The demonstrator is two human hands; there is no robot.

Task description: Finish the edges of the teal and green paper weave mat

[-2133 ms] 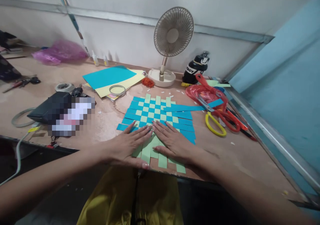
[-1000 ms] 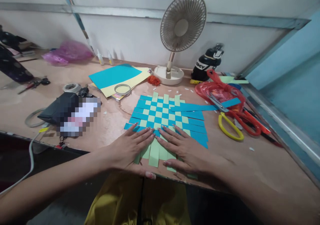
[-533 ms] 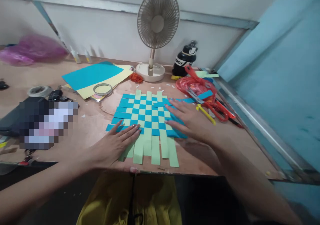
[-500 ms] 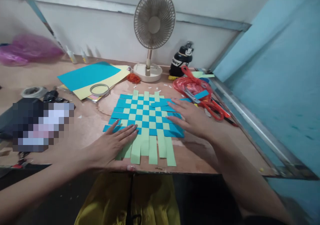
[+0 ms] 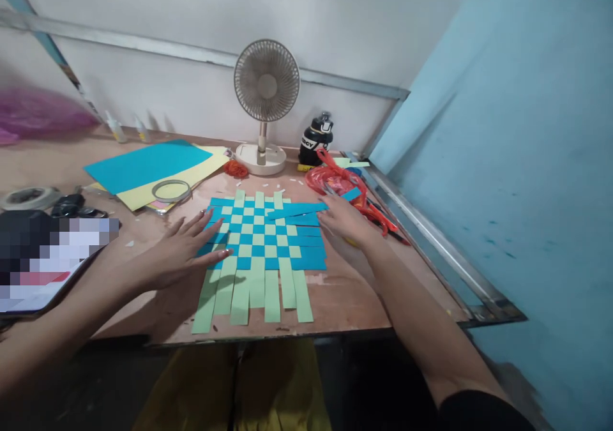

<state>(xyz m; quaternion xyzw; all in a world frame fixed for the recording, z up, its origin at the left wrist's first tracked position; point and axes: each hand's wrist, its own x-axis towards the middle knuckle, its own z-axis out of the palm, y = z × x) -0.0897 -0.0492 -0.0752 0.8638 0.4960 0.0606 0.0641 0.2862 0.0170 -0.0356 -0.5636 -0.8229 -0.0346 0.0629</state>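
Note:
A checkered mat of woven blue and pale green paper strips lies on the table, with loose green ends toward me. Over its left edge is my left hand, fingers spread, holding nothing; a shadow falls beneath it. A blue paper strip slants across the upper right of the weave. Its right end meets the fingers of my right hand, which are closed on it, partly hidden from view. Blue strip ends stick out below that hand.
Behind the mat stand a fan and a black bottle. Red plastic lies at the right, by the metal edge frame. Blue sheet, tape roll and a blurred-out phone-like item are left.
My left hand has lifted off the lower left of the mat and moved up to its left edge. My right hand's fingers have drawn together at the slanted strip. The view has shifted right.

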